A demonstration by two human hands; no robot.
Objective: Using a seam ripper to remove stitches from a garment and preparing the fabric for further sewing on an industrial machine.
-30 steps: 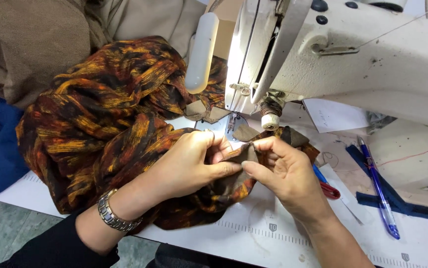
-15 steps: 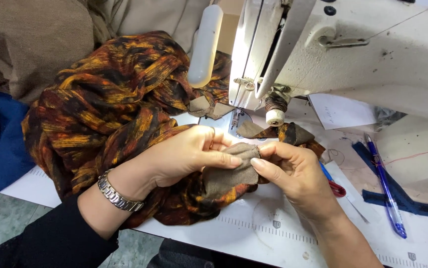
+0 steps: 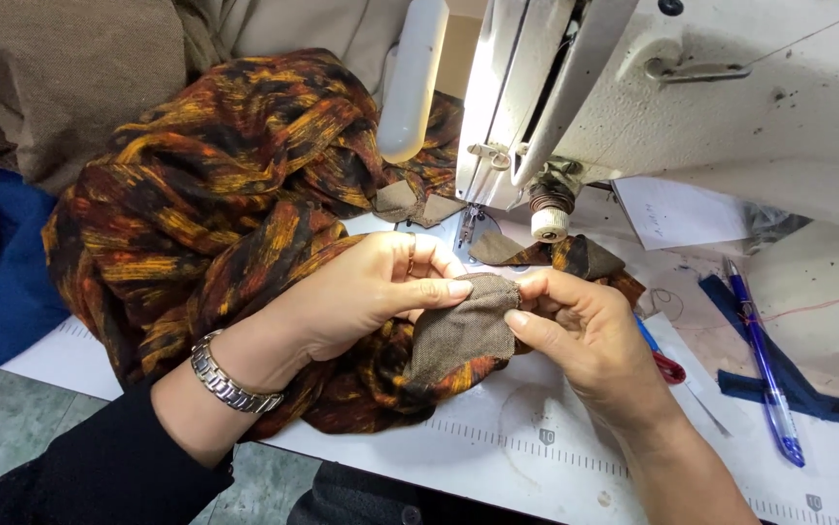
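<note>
White sewing table [image 3: 497,457] fills lower frame; left hand [image 3: 361,292] and right hand [image 3: 585,331], now lower, both pinch the brown fabric piece [image 3: 458,331], flattened since.

Paper slip: white rectangular paper note [image 3: 677,212], faintly written on, lying under the sewing machine arm [image 3: 731,117], right of the needle.
Packages, signs, screens: none in view.

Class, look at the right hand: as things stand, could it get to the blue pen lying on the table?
Probably yes. The blue pen lies uncovered on the table to the side of the right hand, nothing between them, but that hand is pinching the brown fabric piece and would have to let go first.
</note>
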